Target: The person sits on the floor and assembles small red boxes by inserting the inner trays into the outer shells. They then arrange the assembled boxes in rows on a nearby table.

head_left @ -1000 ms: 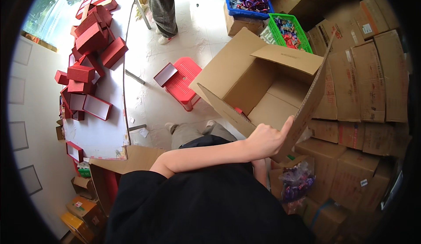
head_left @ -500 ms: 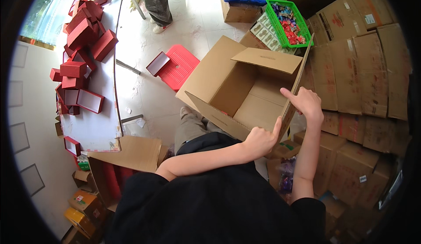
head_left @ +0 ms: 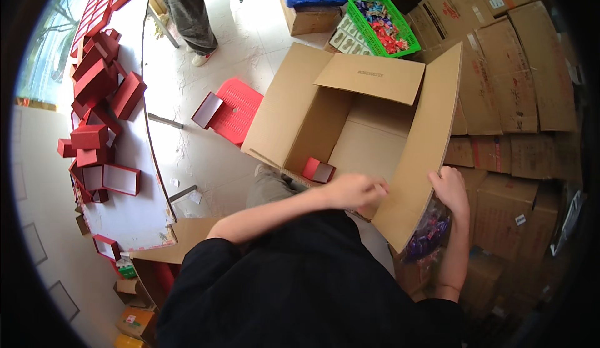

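A large open cardboard box (head_left: pixel 369 141) stands in front of me, its left, far and right flaps spread. Inside, by its near left corner, lies a small red box (head_left: pixel 319 170) with a pale interior. My left hand (head_left: pixel 357 191) hovers over the near side of the carton, its fingers bent and smeared by motion. On the outer edge of the right flap (head_left: pixel 425 141), my right hand (head_left: pixel 450 190) has its fingers curled over the cardboard. The near flap is mostly hidden by my left forearm.
Red boxes (head_left: pixel 94 82) pile up on the white table (head_left: pixel 134 220) at left. A red stool (head_left: pixel 237 110) holds another small box (head_left: pixel 207 110). Beyond the carton stand a green basket (head_left: pixel 409 38) and a blue basket (head_left: pixel 315 1) of wrapped pieces. Cartons (head_left: pixel 500 79) line the right; a person (head_left: pixel 187 16) stands far left.
The right flap has swung from upright to leaning outward, with my right hand at its edge. My left hand has left that flap and moved leftward. The small red box inside now shows more fully.
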`<state>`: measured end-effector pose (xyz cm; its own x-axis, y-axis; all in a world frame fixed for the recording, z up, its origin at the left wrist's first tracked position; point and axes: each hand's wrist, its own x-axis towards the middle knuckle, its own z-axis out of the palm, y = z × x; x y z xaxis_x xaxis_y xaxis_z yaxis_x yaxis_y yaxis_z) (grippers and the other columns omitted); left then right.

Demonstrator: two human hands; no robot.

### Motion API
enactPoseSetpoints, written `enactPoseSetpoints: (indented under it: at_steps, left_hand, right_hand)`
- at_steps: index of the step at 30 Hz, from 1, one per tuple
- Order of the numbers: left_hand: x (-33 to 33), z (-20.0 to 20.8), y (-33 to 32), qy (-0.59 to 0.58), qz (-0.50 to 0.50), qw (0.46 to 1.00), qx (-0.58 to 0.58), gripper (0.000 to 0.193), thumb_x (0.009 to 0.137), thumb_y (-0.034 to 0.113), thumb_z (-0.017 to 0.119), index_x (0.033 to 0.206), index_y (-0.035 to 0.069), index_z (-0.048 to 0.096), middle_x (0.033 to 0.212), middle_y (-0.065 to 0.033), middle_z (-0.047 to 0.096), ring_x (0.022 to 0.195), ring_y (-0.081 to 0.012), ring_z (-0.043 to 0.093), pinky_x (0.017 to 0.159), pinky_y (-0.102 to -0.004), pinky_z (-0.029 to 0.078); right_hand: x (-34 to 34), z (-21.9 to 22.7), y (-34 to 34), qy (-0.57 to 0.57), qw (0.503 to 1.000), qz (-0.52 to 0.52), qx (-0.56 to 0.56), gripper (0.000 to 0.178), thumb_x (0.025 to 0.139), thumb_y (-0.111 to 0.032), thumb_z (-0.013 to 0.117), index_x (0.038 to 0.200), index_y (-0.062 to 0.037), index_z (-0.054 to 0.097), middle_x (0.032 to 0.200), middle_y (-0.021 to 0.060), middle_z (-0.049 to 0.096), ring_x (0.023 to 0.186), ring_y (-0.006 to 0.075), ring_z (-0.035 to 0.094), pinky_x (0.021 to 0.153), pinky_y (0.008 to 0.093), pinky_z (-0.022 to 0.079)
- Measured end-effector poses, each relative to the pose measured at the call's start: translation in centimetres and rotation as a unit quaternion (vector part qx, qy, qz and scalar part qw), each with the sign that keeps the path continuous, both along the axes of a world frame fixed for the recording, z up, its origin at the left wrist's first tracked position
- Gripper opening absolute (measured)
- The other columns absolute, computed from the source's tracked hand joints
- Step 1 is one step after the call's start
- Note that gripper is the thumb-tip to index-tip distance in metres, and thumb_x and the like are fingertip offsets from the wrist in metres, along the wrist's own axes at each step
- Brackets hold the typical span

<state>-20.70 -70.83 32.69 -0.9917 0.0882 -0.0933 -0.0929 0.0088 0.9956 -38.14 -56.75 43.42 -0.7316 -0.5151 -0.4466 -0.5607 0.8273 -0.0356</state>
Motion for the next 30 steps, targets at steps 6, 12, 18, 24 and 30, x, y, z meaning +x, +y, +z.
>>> enactPoseSetpoints:
  at_steps: [6, 12, 18, 24, 30]
  left_hand:
    - [-3.7, -13.4, -10.9, -0.245, -0.068, 0.91, -0.327, 0.056, 0.075, 0.048, 0.05, 0.115, 0.009, 0.047, 0.112, -0.0132, 0.054, 0.105, -0.0252, 0.051, 0.087, -0.0354, 0.041]
    - [-2.7, -23.0, -1.6, -0.273, -0.152, 0.871, -0.379, 0.068, 0.072, 0.051, 0.054, 0.123, 0.009, 0.039, 0.129, -0.0127, 0.039, 0.117, -0.0294, 0.04, 0.092, -0.0437, 0.034]
    - [-2.0, -28.5, 2.5, -0.273, -0.069, 0.848, -0.449, 0.041, 0.074, 0.025, 0.055, 0.113, 0.01, 0.051, 0.11, -0.0096, 0.055, 0.107, -0.0248, 0.049, 0.09, -0.0368, 0.038]
    - [0.5, -25.3, -5.0, -0.262, -0.03, 0.88, -0.395, 0.03, 0.074, 0.008, 0.048, 0.102, 0.008, 0.06, 0.103, -0.0128, 0.059, 0.096, -0.0285, 0.057, 0.08, -0.0357, 0.047]
    - [11.2, -15.4, -18.4, -0.227, 0.21, 0.951, 0.014, 0.049, 0.065, -0.004, 0.045, 0.114, -0.004, 0.048, 0.099, -0.0115, 0.059, 0.088, -0.015, 0.056, 0.076, -0.0249, 0.045]
  right_hand:
    - [1.4, 8.6, -0.7, 0.023, 0.995, 0.039, -0.091, 0.039, 0.072, -0.022, 0.05, 0.054, 0.0072, 0.033, 0.047, 0.0211, 0.031, 0.036, 0.0234, 0.035, 0.042, 0.0374, 0.028]
    - [5.3, 14.8, -3.8, 0.013, 0.997, 0.042, -0.063, 0.033, 0.071, -0.019, 0.051, 0.052, 0.0053, 0.038, 0.045, 0.0193, 0.033, 0.039, 0.0316, 0.033, 0.043, 0.0385, 0.026]
    - [7.3, 15.0, -0.8, 0.033, 0.998, 0.047, -0.04, 0.03, 0.073, -0.02, 0.052, 0.054, 0.0021, 0.046, 0.046, 0.0175, 0.041, 0.046, 0.0341, 0.044, 0.049, 0.0395, 0.032]
    - [1.4, 6.9, 5.1, 0.032, 0.999, 0.028, -0.026, 0.037, 0.078, -0.026, 0.047, 0.056, 0.0038, 0.049, 0.045, 0.0152, 0.046, 0.044, 0.034, 0.047, 0.051, 0.0414, 0.038]
    - [-4.0, -7.2, 3.5, -0.164, 0.982, -0.074, -0.062, 0.04, 0.076, -0.028, 0.045, 0.055, 0.0059, 0.05, 0.048, 0.0131, 0.054, 0.045, 0.0205, 0.057, 0.049, 0.0326, 0.046]
